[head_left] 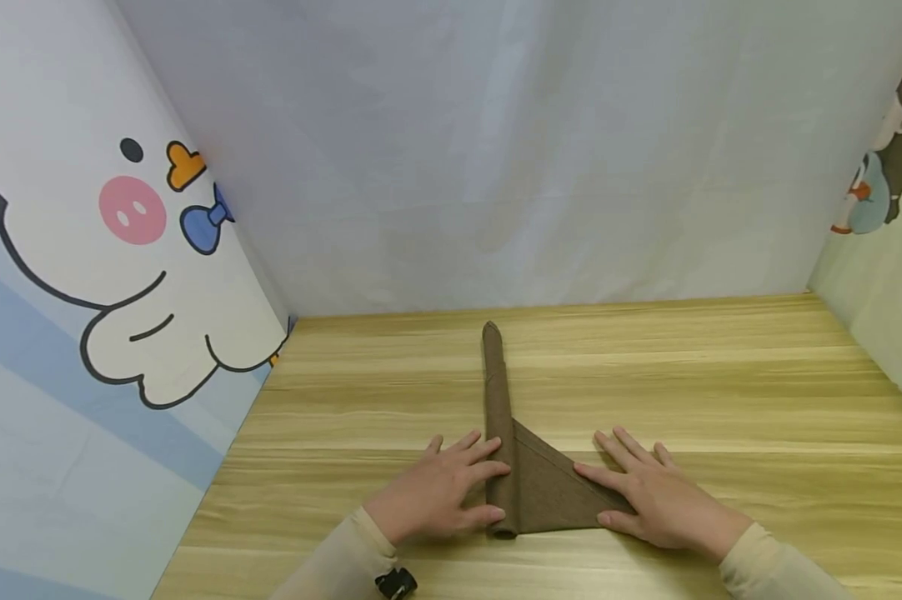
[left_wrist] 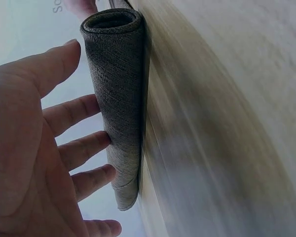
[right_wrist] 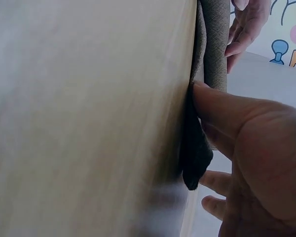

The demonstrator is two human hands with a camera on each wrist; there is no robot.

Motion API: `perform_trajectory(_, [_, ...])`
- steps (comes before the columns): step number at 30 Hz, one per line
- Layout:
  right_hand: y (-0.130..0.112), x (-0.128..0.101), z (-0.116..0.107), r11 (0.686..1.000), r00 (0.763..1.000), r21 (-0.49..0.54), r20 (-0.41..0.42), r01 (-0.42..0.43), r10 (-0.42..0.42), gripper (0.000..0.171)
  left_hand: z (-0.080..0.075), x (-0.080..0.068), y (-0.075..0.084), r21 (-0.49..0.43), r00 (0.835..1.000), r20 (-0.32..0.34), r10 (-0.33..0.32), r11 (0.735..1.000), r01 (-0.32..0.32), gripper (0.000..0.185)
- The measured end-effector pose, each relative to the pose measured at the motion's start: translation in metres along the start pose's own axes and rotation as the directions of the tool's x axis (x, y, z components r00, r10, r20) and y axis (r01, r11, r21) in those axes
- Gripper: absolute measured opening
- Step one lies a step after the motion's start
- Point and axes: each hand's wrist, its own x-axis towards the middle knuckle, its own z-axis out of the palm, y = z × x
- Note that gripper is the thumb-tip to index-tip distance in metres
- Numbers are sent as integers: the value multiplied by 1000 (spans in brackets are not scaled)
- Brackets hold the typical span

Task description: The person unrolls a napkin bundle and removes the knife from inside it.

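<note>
A brown cloth (head_left: 500,417) lies on the table, its left part rolled into a long tube that narrows toward the far end. From the tube a flat triangular flap (head_left: 552,492) spreads to the right. My left hand (head_left: 443,490) rests its spread fingertips and thumb on the near half of the roll. In the left wrist view the roll's open end (left_wrist: 112,22) shows beside the thumb. At the flap's right corner, my right hand (head_left: 664,500) presses with thumb and index finger, the other fingers extended. The corner tip (right_wrist: 195,168) shows under it in the right wrist view.
The wood-grain table (head_left: 721,375) extends around the cloth on all sides. A pale curtain (head_left: 496,150) hangs behind it. Printed cartoon panels stand at the left (head_left: 61,250) and right (head_left: 882,275). A black strap piece (head_left: 396,583) sits by the left sleeve.
</note>
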Motion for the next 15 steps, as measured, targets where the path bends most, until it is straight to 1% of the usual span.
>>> perform_trajectory(2, [0,1,0,1000,1000,-2,-16,9,-9,60,0,0,1,20,1000,-6,1,1000,0,62])
perform_trajectory(6, [-1,4,-2,1000,996,-7,-83,12,-12,57,-1,1,5,68,1000,-23,10,998,-8,64])
perform_trajectory(8, [-1,6,-2,1000,994,-12,-104,11,-12,55,-1,3,7,83,999,-31,19,996,-17,64])
perform_trajectory(11, [-3,11,-3,1000,996,-20,-92,13,-15,55,-2,6,10,80,999,-31,27,996,-25,62])
perform_trajectory(15, [-8,17,-5,1000,998,-20,-51,21,-22,56,-2,10,13,71,1000,-11,19,997,-18,61])
